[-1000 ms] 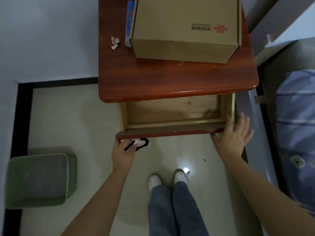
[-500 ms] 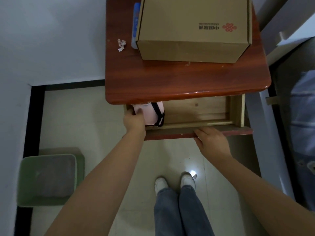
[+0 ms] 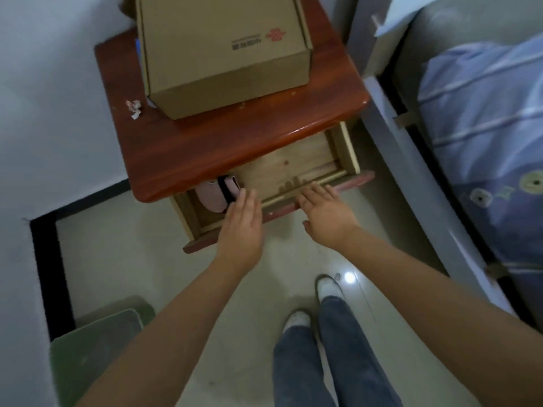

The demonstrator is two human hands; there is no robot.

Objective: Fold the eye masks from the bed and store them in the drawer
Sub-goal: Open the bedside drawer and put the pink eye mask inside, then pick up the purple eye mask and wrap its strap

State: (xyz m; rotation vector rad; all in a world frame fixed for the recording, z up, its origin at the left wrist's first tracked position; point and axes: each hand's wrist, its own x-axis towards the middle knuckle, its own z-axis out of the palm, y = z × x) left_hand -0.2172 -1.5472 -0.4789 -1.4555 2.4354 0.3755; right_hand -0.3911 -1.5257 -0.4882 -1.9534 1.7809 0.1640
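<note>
Head view: both hands flat, grips wide, left hand (image 3: pixel 241 223) beside pink eye mask (image 3: pixel 213 195), right hand (image 3: pixel 326 214) over drawer (image 3: pixel 349 151) front.

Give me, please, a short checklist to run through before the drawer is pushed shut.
1. Pink eye mask lies inside the drawer: ok.
2. Left hand has let go: cannot tell; fingertips look near the strap.
3. Left hand out of the closing gap: not ok.
4. Right hand on the drawer front: ok.
5. Mask sits below the tabletop edge: cannot tell.
</note>
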